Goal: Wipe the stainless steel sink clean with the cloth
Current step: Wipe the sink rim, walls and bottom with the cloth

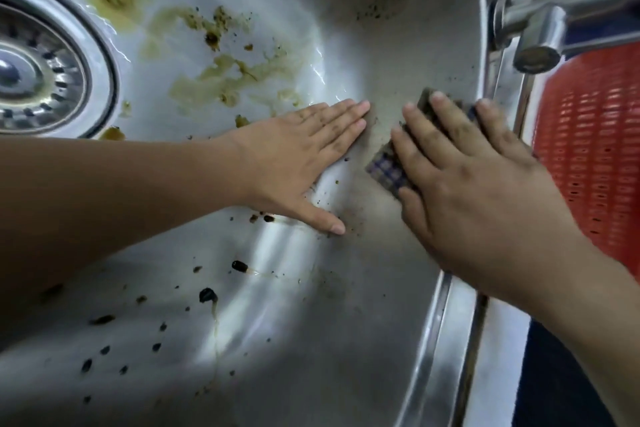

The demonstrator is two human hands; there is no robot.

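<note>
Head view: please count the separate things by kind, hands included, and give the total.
Hands: 2, left hand flat on the steel, right hand pressing the cloth
Checked cloth: 1
Stainless steel sink: 1
Drain strainer: 1
Tap: 1
Orange perforated basket: 1
Total: 7

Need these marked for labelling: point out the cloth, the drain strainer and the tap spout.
cloth [387,173]: head view, on the checked corner showing left of the right hand.
drain strainer [38,74]: head view, on its slotted metal basket.
tap spout [537,59]: head view, on the round outlet end.
</note>
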